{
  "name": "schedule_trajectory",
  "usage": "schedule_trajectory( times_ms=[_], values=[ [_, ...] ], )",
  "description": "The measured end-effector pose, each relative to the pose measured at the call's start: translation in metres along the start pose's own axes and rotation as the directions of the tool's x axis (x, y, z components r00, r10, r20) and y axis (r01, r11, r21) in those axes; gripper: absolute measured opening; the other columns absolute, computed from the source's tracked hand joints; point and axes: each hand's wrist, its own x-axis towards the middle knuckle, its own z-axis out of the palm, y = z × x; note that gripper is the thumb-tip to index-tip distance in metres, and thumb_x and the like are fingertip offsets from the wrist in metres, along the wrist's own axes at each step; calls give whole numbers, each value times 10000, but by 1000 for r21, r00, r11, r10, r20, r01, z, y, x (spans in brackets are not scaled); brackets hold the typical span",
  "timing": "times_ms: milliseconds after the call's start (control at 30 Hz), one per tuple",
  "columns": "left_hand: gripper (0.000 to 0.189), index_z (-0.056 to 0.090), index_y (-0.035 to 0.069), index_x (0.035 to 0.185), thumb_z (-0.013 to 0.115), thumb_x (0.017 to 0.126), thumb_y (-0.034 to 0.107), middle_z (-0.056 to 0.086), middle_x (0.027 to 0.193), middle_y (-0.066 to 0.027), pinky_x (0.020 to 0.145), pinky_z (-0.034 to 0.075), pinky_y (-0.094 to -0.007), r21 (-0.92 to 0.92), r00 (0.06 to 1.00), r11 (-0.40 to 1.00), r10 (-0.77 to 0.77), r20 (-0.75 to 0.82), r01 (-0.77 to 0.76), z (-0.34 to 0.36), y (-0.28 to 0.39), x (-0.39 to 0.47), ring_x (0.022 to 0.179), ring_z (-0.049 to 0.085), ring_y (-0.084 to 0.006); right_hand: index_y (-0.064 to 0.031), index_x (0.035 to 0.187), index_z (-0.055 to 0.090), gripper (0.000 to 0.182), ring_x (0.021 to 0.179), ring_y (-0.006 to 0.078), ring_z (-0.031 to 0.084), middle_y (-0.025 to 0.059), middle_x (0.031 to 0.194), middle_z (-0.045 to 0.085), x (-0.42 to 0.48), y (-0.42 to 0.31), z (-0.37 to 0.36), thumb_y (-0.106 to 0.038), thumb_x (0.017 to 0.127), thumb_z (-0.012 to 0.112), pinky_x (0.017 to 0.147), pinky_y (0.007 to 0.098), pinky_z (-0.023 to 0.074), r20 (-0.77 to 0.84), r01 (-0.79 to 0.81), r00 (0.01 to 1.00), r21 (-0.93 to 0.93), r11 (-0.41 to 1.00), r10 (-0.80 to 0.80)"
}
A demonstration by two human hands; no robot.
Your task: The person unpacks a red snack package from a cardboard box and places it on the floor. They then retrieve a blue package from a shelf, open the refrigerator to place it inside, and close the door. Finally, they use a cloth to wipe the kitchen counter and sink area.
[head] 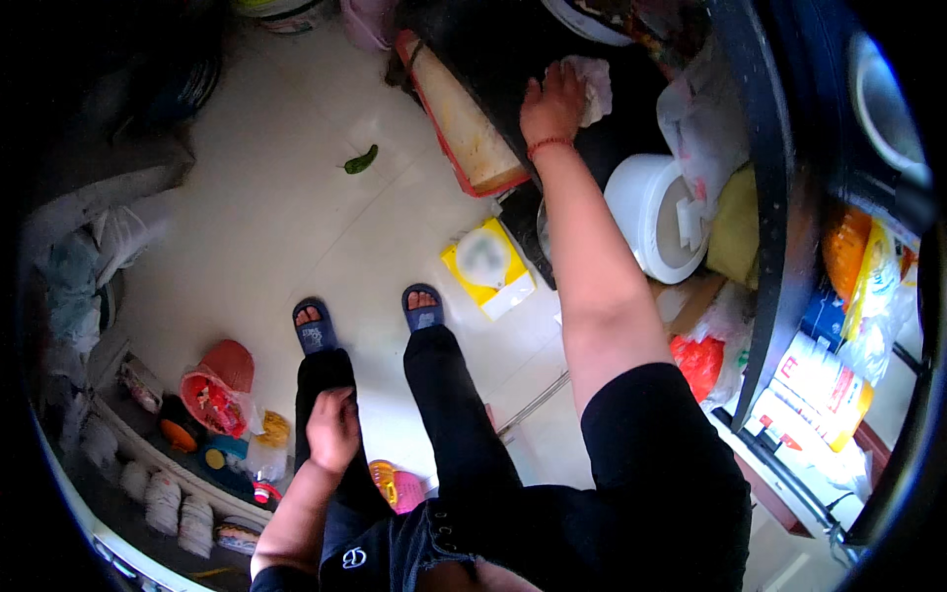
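My right hand lies over a crumpled white cloth or paper tissue on a dark surface. Its fingers stretch away from me across the cloth, and a red cord bracelet circles the wrist. Beside this hand, along the edge of the dark surface, is a long red-edged piece with a stained cream face. My left hand hangs in front of my thigh with its fingers curled inward. Nothing shows in it, though its palm is hidden.
A green pepper lies on the pale tiled floor. Near my slippered feet is a yellow-and-white package. A white lidded bucket stands beside my right forearm. At left are a red scoop-shaped container and several bagged goods on a shelf.
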Motion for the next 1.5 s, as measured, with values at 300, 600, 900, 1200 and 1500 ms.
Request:
schedule_trajectory(
  times_ms=[300, 600, 900, 1200, 1500],
  values=[
    [390, 487, 13, 1156, 506, 767, 11, 465, 1187, -218, 952, 401, -445, 177, 946, 938, -268, -182, 299, -4, -110, -93, 1106, 466, -407, -66, 1278, 516, 417, 1335, 332, 264, 121, 1412, 379, 25, 163, -13, -249, 906, 471, 1064, 434, 287, 117, 40, 993, -383, 923, 5],
    [378, 507, 23, 1135, 485, 758, 8, 432, 1228, -224, 971, 384, -453, 134, 935, 928, -331, -127, 347, -1, -101, -95, 1134, 444, -418, -79, 1248, 531, 406, 1208, 331, 458, 167, 1305, 495, 27, 10, 16, -43, 850, 459, 1024, 409, 355, 54, 73, 995, 246, 966, -89],
    [391, 507, 26, 1118, 489, 729, -11, 430, 1223, -210, 968, 387, -449, 137, 943, 936, -311, -121, 326, 0, -109, -93, 1139, 439, -403, -99, 1267, 507, 410, 1263, 358, 381, 163, 1374, 403, 11, 33, -26, -163, 862, 489, 1036, 468, 335, 190, 289, 941, -13, 957, -281],
    [359, 503, 55, 1094, 485, 741, -5, 450, 1196, -191, 891, 443, -449, 161, 948, 937, -293, -128, 311, -5, -101, -85, 1064, 486, -398, -96, 1315, 456, 457, 1292, 318, 378, 182, 1377, 415, 49, -61, 14, -8, 867, 448, 1080, 380, 302, 140, 293, 937, 191, 937, -321],
    [350, 513, 77, 1083, 508, 742, -1, 455, 1205, -192, 904, 442, -448, 125, 938, 933, -324, -122, 338, -7, -97, -85, 1087, 485, -396, -84, 1311, 460, 396, 1295, 321, 371, 168, 1369, 427, 69, -28, 20, -87, 932, 348, 1082, 378, 300, 202, 228, 935, 283, 932, -291]
  ],
)
